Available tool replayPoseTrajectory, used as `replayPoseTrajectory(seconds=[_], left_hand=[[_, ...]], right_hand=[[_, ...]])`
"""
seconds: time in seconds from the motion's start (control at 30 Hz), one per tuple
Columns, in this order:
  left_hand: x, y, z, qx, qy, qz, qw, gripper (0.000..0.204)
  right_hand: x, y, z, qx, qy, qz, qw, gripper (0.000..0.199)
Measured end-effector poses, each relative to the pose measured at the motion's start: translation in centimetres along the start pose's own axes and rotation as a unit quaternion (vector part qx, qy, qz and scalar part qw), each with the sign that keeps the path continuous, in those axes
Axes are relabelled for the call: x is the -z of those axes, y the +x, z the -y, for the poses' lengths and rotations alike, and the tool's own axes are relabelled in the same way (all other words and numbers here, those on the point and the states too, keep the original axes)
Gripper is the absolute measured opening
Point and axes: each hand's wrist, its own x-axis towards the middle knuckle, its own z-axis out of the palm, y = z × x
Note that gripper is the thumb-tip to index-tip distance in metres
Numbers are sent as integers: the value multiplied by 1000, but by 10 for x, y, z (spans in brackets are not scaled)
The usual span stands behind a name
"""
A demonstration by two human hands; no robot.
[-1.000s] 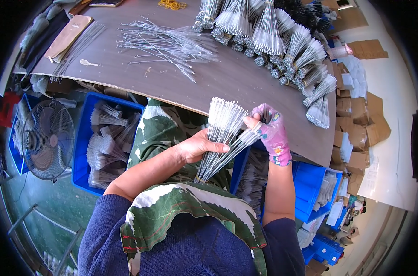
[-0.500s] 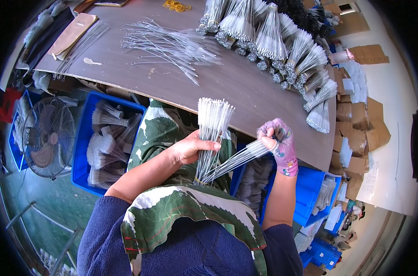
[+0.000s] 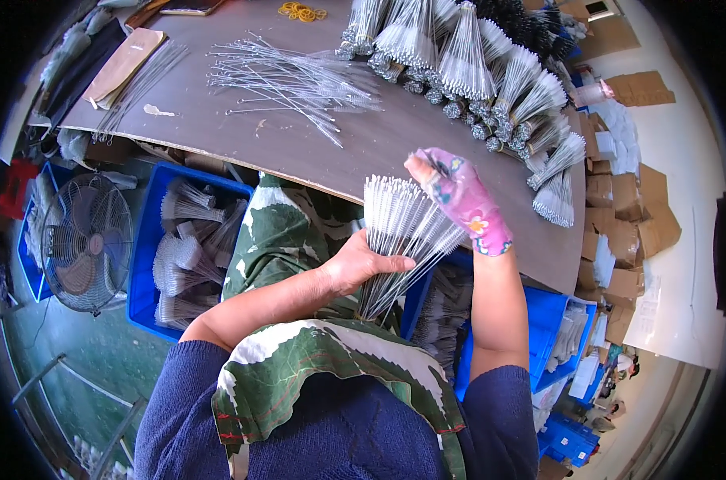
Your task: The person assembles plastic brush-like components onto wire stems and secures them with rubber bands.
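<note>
My left hand point(image 3: 361, 262) is wrapped round a bundle of thin wire brushes point(image 3: 391, 212) with white bristle tips. The brushes stand fanned out above the thumb, and their wire ends gather low against my apron. My right hand point(image 3: 460, 196), in a pink flowered glove with bare fingertips, is beside the upper right of the bundle. Its fingers are curled together, slightly blurred, and whatever they may hold is hidden. Several brushes point(image 3: 447, 236) lean out to the right below this hand. More loose wire brushes point(image 3: 287, 76) lie on the table point(image 3: 219, 152).
Tied brush bundles point(image 3: 467, 64) are heaped at the table's far right. Blue bins point(image 3: 151, 308) of brushes stand at the left and right below the table. A fan point(image 3: 87, 240) is at far left. Yellow rubber bands point(image 3: 302, 11) lie at the back.
My right hand has moved up and left, away from the brushes it was pulling to the right. Those brushes now rest fanned against the bundle, which has shifted slightly right with my left hand.
</note>
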Motion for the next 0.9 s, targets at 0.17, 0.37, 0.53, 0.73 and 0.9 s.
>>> replayPoseTrajectory(seconds=[0.17, 0.37, 0.53, 0.73, 0.9], left_hand=[[12, 0, 5, 61, -72, 9, 995, 46], [16, 1, 2, 80, -59, 33, 995, 33], [16, 0, 4, 77, -58, 40, 995, 38], [28, -1, 4, 84, -81, 57, 992, 46], [31, 0, 7, 89, -104, 81, 987, 47]], right_hand=[[12, -18, 2, -70, 135, 100, 983, 27], [23, -31, -9, -26, 140, 109, 984, 26], [22, -30, -26, 8, 184, 124, 975, 18], [19, -36, -10, -44, 228, 117, 966, 16], [26, -32, -32, -45, 208, 154, 965, 15]])
